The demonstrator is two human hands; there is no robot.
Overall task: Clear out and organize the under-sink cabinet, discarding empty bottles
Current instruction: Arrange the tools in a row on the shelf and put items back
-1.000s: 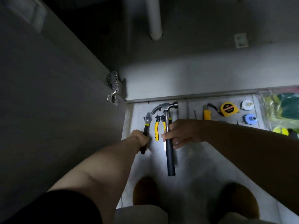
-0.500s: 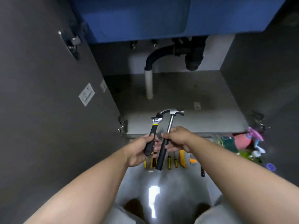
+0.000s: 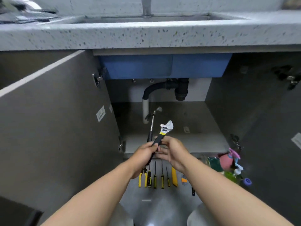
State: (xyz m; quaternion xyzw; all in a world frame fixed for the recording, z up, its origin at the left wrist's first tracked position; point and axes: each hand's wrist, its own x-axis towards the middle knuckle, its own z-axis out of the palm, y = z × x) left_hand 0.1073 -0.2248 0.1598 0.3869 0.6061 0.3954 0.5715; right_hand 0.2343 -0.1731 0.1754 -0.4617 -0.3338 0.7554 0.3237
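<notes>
An adjustable wrench (image 3: 166, 128) is gripped by its black handle in the left hand (image 3: 145, 152), before the open cabinet (image 3: 195, 121). The right hand (image 3: 174, 152) is laid against the same handle; its grip cannot be told. A hammer (image 3: 152, 123) is seen just behind. Pliers (image 3: 143, 176) and 4 screwdrivers (image 3: 162, 178) are laid below.

Speckled grey countertop (image 3: 146, 36), blue basin (image 3: 162, 66), black drainpipe (image 3: 156, 87). Wrench (image 3: 164, 130): black handle, yellow band, silver head. Yellow-handled pliers (image 3: 143, 177), black-and-yellow screwdrivers (image 3: 154, 181), pink bottle (image 3: 225, 162), grey floor (image 3: 171, 201).
</notes>
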